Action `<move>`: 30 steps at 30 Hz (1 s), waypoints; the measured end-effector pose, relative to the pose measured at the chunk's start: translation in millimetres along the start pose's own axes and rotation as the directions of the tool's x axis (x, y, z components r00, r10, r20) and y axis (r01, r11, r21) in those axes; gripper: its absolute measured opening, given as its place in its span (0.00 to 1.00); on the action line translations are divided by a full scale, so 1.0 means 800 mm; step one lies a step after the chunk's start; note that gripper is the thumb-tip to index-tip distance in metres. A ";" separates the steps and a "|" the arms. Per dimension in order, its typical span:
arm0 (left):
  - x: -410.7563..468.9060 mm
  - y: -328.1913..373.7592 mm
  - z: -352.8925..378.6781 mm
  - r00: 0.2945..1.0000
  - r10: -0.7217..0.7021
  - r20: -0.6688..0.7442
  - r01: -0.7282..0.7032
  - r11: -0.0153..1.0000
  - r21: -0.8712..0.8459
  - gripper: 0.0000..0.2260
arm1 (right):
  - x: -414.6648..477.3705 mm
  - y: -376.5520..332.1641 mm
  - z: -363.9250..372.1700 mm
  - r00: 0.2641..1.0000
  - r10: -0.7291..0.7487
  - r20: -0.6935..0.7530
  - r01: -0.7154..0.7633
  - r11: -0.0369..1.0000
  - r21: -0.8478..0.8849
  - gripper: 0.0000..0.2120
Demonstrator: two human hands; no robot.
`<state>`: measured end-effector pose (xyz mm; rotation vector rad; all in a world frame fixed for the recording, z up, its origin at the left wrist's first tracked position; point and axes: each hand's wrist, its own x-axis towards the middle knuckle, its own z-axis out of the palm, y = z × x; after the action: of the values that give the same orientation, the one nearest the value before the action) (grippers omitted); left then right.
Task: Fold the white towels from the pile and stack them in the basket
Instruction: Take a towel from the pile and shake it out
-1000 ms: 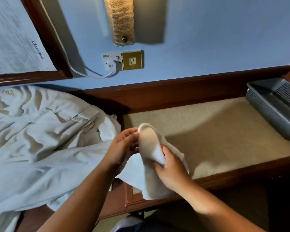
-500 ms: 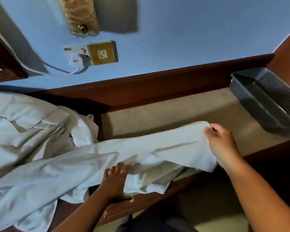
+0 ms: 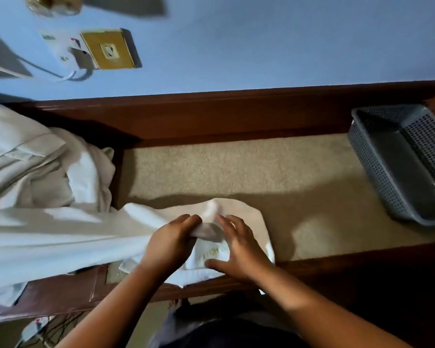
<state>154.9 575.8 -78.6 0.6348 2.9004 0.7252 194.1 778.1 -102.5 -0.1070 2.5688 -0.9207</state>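
Right hand (image 3: 239, 249) back on towel (image 3: 254, 222), flat, left hand (image 3: 171, 239) gripping fold, basket (image 3: 372, 172) floor bare

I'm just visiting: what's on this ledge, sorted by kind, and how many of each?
hands: 2 (left hand, right hand)
towel under the hands: 1
towel pile: 1
grey basket: 1
Total: 5

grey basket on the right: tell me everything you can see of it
The grey basket is a rectangular tub, plastic by the look, with perforated walls and a smooth solid floor. It rests on the beige surface at far right, its right side cut by the frame. Its visible inside is bare; nothing else touches it.
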 end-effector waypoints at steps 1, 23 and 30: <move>-0.001 0.013 -0.011 0.999 0.039 -0.020 -0.038 0.999 0.005 0.09 | 0.004 -0.004 0.000 0.999 -0.039 -0.038 0.040 0.998 0.048 0.38; -0.094 0.117 0.045 0.973 -0.149 0.175 0.190 0.950 -0.248 0.10 | -0.260 0.167 -0.199 0.278 0.742 -0.611 -0.063 0.648 0.759 0.09; -0.071 0.391 0.096 0.954 0.169 0.248 0.062 0.697 -0.715 0.12 | -0.438 0.258 -0.266 0.003 0.797 -0.604 0.080 0.602 0.794 0.14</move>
<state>337.3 835.9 -1.1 0.6392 2.0580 1.5053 442.4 1136.8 40.5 2.1753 2.4991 -2.0101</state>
